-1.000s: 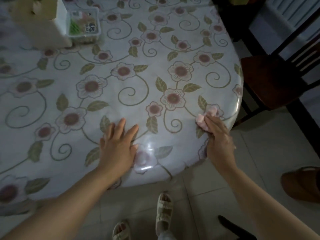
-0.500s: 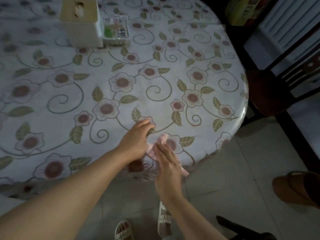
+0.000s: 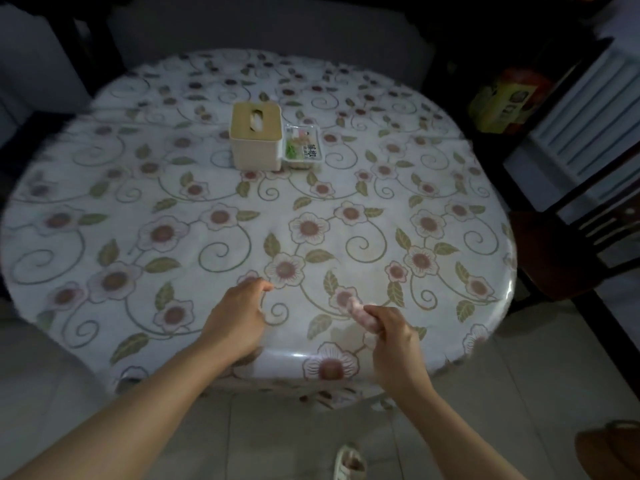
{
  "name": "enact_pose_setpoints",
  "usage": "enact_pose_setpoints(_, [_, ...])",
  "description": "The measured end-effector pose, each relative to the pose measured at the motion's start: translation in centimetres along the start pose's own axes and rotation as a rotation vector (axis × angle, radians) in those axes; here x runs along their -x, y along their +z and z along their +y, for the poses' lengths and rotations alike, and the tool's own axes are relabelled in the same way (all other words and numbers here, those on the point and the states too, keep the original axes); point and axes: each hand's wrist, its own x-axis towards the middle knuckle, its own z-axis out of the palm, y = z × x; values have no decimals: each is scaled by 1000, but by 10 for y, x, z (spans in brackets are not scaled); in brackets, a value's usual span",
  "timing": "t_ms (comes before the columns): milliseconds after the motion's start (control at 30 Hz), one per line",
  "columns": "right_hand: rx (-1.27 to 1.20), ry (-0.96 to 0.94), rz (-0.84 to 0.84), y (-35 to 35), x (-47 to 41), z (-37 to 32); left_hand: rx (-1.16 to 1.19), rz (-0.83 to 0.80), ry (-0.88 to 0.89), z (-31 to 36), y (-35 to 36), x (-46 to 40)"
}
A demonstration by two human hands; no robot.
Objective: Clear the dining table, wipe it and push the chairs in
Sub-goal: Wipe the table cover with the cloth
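The person is standing at the near edge of the round surface [image 3: 104, 209], which is wearing a glossy flowered cover. The right hand [image 3: 393, 336] is gripping a bunched pink cloth [image 3: 360, 311], its fingers curled round it so that only the far end is poking out, just over the surface near the edge. The left hand [image 3: 235, 317] is hovering low beside it, fingers loosely bent and holding nothing; whether it is touching the cover is hard to tell. Near the middle a tissue box [image 3: 256, 136] is sitting with a small labelled pack [image 3: 303, 147] touching its right side; the print is too blurred to read. A dark wooden chair [image 3: 561, 251] is standing off to the right, partly cut off. A sandalled foot [image 3: 349, 462] is showing on the tiled floor [image 3: 502, 393]. The far side of the room is too dim to make out.
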Motion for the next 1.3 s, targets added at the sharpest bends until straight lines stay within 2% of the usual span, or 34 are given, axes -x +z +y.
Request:
enact_pose_setpoints(300, [108,-65,-105,-31,-8,-15,34,31,-82,12,-41,18])
enact_pose_setpoints(600, [101,-147,-69,-56,-18,-4,13,36,-174,28,-47,35])
enact_pose_setpoints(800, [57,-99,-97,-84,-14,6,4,60,-151,63,-41,40])
enact_pose_setpoints(1067, [102,-80,11,-129,-22,22,29,84,-62,111,-40,42])
enact_pose_setpoints(1300, [75,-159,35,-141,-21,-3,50,137,-88,124,-55,63])
